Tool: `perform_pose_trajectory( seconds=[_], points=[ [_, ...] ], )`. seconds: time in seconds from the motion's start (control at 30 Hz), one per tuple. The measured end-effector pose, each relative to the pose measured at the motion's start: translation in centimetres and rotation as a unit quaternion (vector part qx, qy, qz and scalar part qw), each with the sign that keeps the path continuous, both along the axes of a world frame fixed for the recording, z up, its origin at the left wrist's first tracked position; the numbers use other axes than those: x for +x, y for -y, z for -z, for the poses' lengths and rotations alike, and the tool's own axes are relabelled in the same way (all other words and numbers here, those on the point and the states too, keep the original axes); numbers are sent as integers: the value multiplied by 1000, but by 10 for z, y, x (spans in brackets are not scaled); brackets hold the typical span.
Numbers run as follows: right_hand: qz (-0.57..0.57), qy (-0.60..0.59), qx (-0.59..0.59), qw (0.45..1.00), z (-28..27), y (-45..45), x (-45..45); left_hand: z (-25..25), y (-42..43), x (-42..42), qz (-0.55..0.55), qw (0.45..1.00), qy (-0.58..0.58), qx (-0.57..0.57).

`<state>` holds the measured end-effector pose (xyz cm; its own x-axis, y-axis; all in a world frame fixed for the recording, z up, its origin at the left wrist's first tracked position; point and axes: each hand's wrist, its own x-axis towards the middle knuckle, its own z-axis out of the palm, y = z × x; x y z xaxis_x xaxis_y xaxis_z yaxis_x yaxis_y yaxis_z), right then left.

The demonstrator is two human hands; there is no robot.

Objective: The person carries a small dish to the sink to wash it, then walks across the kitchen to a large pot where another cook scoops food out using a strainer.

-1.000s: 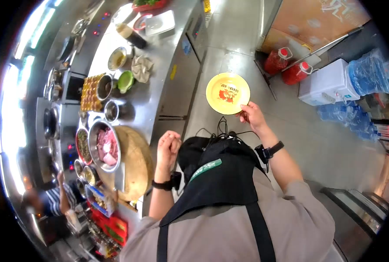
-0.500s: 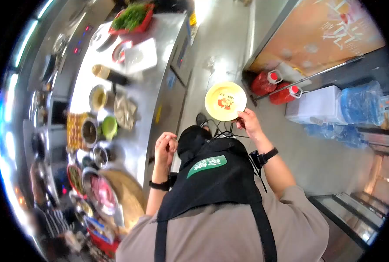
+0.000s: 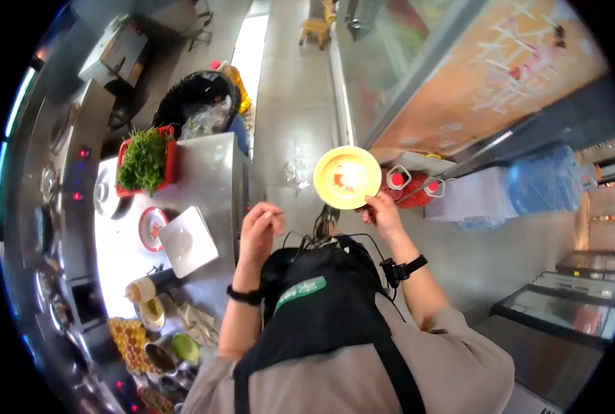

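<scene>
My right hand (image 3: 383,212) pinches the rim of a shallow yellow bowl (image 3: 326,193), holding it out in front of me above the floor. Small red and pale bits lie in the bowl's bottom, partly washed out by glare. My left hand (image 3: 261,228) hangs in the air to the left of the bowl, near the counter edge. Its fingers are loosely curled and a little apart, with nothing visible in them.
Along my left runs a steel counter (image 3: 211,162). On it are a red basket of greens (image 3: 145,162), a white lidded box (image 3: 189,241), a squeeze bottle (image 3: 142,290) and eggs (image 3: 129,343). A black bin (image 3: 197,96) stands beyond. Red jugs (image 3: 411,196) and a water bottle (image 3: 542,179) are right.
My view has moved forward along the counter, bringing the bin and a wooden stool into sight. The bowl stays in my right hand; the cutting board has left view.
</scene>
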<state>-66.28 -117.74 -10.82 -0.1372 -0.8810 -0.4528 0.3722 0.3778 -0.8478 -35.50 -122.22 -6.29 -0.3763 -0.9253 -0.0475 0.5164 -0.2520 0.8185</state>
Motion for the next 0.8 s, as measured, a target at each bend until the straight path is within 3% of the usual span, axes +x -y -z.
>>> perform_pose_trajectory(
  seconds=[0.07,0.13,0.23,0.3,0.33,0.47,0.57,0.63,0.7,0.77,0.8],
  points=[
    [5,37,-27,999,10,46,-21,-12,44,-26,28,998,23,54],
    [7,52,-35,998,2,97,-30,0,99,-42,57,995,69,35],
    [-55,48,-38,997,-5,180,-42,6,173,-77,63,976,142,151],
    [-115,89,-12,989,-35,230,-41,0,211,-94,69,975,140,161],
    [-163,117,-23,979,-21,256,-39,2,226,-97,59,975,120,177],
    [-236,92,15,967,-38,313,-26,6,271,-93,44,978,109,174],
    [-242,69,10,968,-23,302,-9,18,278,-73,49,972,107,201],
    [-271,-20,16,962,-26,288,-18,26,291,-60,83,971,110,197],
    [-227,-77,25,971,-31,258,-53,23,296,-59,114,958,126,232],
    [-153,-219,72,961,-54,217,-99,22,302,-57,142,955,157,206],
    [-116,-228,130,958,-52,199,-128,24,305,-51,165,955,157,190]
  ],
)
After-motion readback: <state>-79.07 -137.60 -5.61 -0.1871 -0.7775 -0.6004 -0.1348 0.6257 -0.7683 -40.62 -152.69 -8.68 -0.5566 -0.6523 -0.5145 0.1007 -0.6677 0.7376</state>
